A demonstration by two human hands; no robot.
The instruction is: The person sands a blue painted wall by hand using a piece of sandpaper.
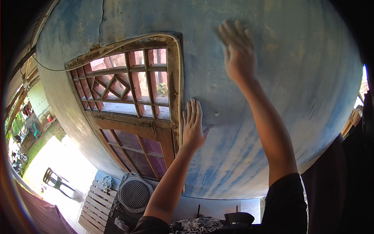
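My left hand (193, 125) rests on the faded blue wall (210, 87), close to the right side of a wooden window frame (174, 87). Its fingers point up, the thumb stands out to the side, and it holds nothing. Higher up and to the right, my right hand (238, 52) is against the same wall, blurred by motion. A dark smear shows at its left edge; whether anything lies under the palm cannot be told. A small pale knob (216, 113) juts from the wall beside my left hand. Streaky pale and blue patches mark the lower wall.
A pale cable (178, 58) runs along the window frame. Below are a curtained wooden shutter (137, 143), a loudspeaker with a round grille (135, 194), and a slatted wooden bench (95, 207). A dark plastic chair (57, 181) stands on sunlit floor at left.
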